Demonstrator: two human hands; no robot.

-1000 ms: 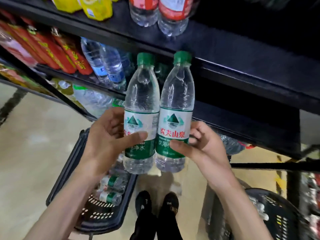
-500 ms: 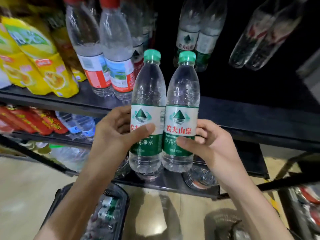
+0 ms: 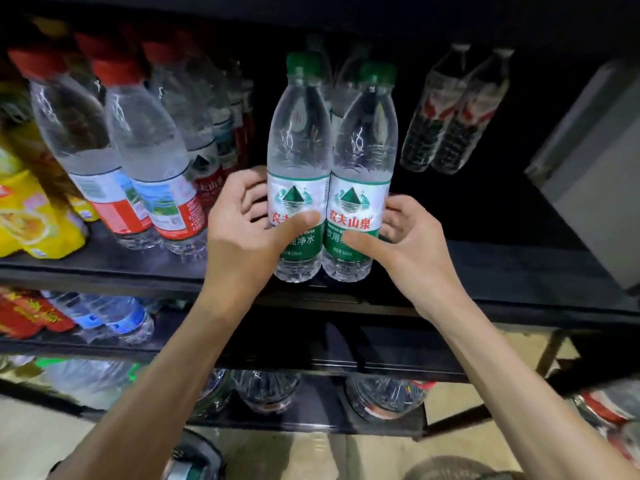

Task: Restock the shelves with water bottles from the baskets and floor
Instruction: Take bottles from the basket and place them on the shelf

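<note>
Two green-capped water bottles, upright and touching: left bottle (image 3: 299, 150) gripped by the left hand (image 3: 242, 233), right bottle (image 3: 363, 150) by the right hand (image 3: 412, 240), now raised to the shelf (image 3: 485, 271) front edge.

Red packs (image 3: 24, 315) are lying below the yellow packs (image 3: 31, 216); a grey box (image 3: 595, 174) is standing well apart to their right.

Bare black shelf board (image 3: 485, 268) lies open to the right of the two green-capped clear water bottles (image 3: 298, 150), with two clear red-labelled bottles (image 3: 453, 112) standing far back. Red-capped clear plastic bottles (image 3: 131, 161) crowd the left, and a pale grey panel (image 3: 595, 174) bounds the right.
</note>
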